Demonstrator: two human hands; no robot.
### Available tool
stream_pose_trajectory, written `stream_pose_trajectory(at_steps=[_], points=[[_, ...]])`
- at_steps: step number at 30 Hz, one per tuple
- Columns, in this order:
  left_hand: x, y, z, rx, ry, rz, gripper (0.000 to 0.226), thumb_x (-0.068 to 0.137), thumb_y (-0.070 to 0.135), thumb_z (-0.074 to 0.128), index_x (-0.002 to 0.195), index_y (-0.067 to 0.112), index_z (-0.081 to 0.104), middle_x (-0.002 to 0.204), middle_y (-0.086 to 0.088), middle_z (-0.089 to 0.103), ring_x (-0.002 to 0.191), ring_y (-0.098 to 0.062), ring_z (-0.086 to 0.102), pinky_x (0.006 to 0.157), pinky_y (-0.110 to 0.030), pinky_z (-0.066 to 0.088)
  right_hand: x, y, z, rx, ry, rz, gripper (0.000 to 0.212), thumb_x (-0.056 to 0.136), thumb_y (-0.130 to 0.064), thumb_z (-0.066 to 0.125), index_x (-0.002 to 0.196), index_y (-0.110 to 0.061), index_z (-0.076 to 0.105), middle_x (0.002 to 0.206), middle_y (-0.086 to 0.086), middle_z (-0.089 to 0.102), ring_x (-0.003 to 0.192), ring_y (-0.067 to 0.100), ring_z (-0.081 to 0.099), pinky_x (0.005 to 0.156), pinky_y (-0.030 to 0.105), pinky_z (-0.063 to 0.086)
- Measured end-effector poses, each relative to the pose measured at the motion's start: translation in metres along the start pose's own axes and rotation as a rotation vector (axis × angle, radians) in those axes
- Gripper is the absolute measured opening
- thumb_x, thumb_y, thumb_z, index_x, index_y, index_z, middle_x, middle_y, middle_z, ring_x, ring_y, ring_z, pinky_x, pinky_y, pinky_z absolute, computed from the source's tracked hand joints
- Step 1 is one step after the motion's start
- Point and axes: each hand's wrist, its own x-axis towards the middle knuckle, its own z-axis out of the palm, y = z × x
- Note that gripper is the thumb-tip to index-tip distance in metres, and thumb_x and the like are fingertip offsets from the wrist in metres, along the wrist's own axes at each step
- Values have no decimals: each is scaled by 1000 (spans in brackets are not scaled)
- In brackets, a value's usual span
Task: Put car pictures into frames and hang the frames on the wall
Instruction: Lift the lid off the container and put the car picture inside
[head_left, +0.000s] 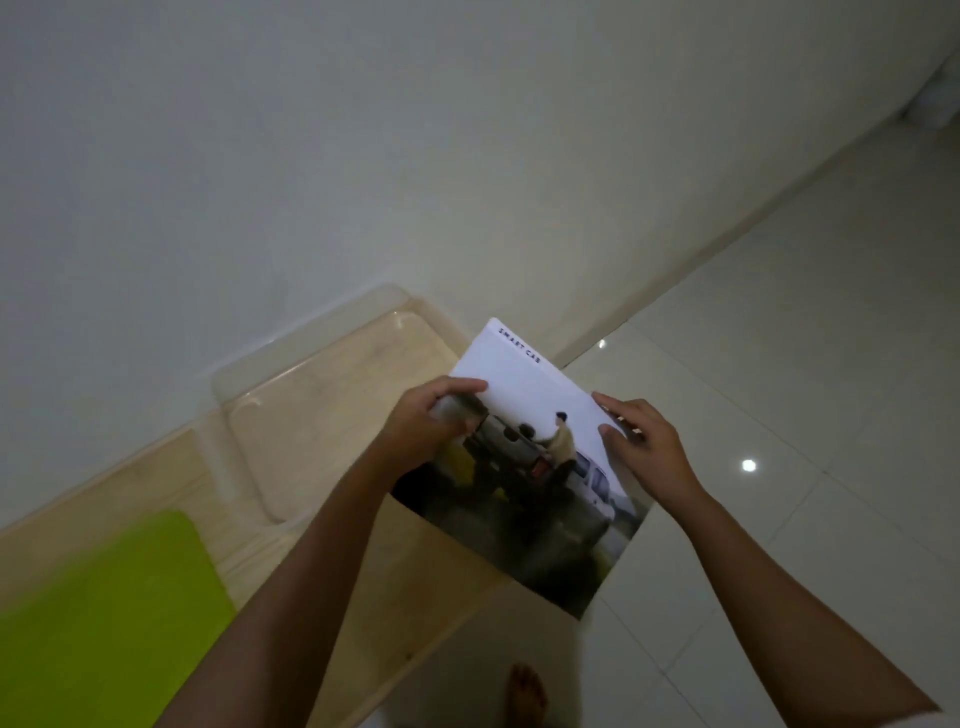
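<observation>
Bare foot (527, 696) at bottom edge, on the tiled floor (810, 364), blurry. Both forearms reach up from the bottom of view. Left hand (434, 421) grips the left edge of the car picture (540, 483), fingers curled over the front of the sheet near its upper left, edge bent slightly under them. Right hand (641, 447) pinches the right edge, thumb on the printed face, other fingers along and behind the edge, fairly straight. The car picture is held in the air between the two hands, tilted, over the right end of the wooden table (363, 597) and partly over the floor; can't tell if its lower edge touches the table. Print shows dark vehicle, white vehicle and figures in the lower part, white upper part with the words "SMART CAR" near the top corner. Green mat (104, 613) lies on the table at the left, motion-blurred, well apart from the picture. Clear plastic frame (322, 400) lies flat on the table beyond the mat, rounded corners, upturned rim, just left of the picture and close to the wall (363, 156). Plain white wall behind the table, pale skirting (727, 228) running along its base to the upper right. Light spots reflect on the floor tiles.
</observation>
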Motion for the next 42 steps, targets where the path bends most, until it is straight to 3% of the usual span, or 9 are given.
stream_pose_trajectory(at_steps=[4, 8, 17, 19, 25, 29, 33, 38, 42], points=[[-8, 4, -59, -44, 219, -55, 41, 78, 2, 66, 108, 30, 66, 119, 6, 60, 104, -10, 56, 86, -24, 49, 28, -30, 4, 10, 25, -88, 34, 86, -6, 61, 119, -16, 62, 103, 6, 62, 93, 14, 58, 84, 26, 48], [-29, -12, -114, -186, 382, -83, 41, 77, -4, 65, 108, 22, 67, 110, 5, 64, 94, -4, 62, 75, -12, 51, 60, -56, 28, 66, 1, -141, 31, 84, -6, 64, 111, -22, 65, 104, -1, 66, 85, 0, 57, 68, 6, 42], [-55, -71, -187, -357, 575, -220, 43, 77, -6, 63, 107, 25, 67, 117, -6, 62, 101, -19, 62, 77, -23, 55, 117, -110, 127, 201, -45, -99, 33, 88, -2, 56, 118, -15, 61, 86, -5, 60, 82, 14, 56, 79, 21, 49], [-58, -82, -189, -382, 604, -256, 44, 77, -6, 64, 103, 29, 68, 118, -7, 62, 101, -22, 61, 80, -29, 53, 124, -117, 142, 170, -55, -109, 35, 89, -1, 53, 122, -13, 59, 92, -1, 60, 88, 16, 55, 83, 17, 48], [-52, -102, -182, -342, 783, -337, 42, 76, -7, 64, 104, 23, 67, 113, -5, 63, 102, -25, 60, 88, -38, 52, 160, -130, 182, 130, -145, -48, 44, 91, -4, 47, 132, -18, 49, 130, 12, 54, 114, 28, 54, 97, 42, 49], [-33, -109, -162, -166, 906, -414, 39, 80, -4, 62, 114, 14, 62, 116, 0, 59, 107, -16, 54, 92, -26, 44, 182, -132, 193, 41, -278, -71, 39, 90, -17, 53, 129, -19, 49, 121, 6, 56, 108, 24, 54, 89, 35, 50], [-17, -123, -143, -39, 916, -469, 40, 80, -1, 64, 117, 14, 58, 123, -7, 56, 115, -22, 50, 99, -30, 41, 190, -118, 203, -65, -357, -101, 45, 91, -1, 49, 135, -3, 40, 128, 13, 52, 121, 28, 49, 98, 26, 38], [-10, -138, -119, -23, 788, -689, 54, 79, 8, 68, 127, 17, 45, 128, -11, 41, 104, -18, 46, 78, -19, 44, 194, -97, 205, -227, -455, -55, 62, 87, 1, 52, 143, -12, 27, 147, 14, 34, 135, 29, 34, 109, 32, 28], [-11, -146, -103, 80, 755, -800, 65, 77, 16, 71, 132, 20, 38, 133, -11, 28, 117, -30, 41, 94, -36, 45, 193, -92, 205, -266, -465, -71, 59, 86, 2, 54, 140, -6, 32, 140, 22, 38, 125, 33, 41, 102, 30, 35]])
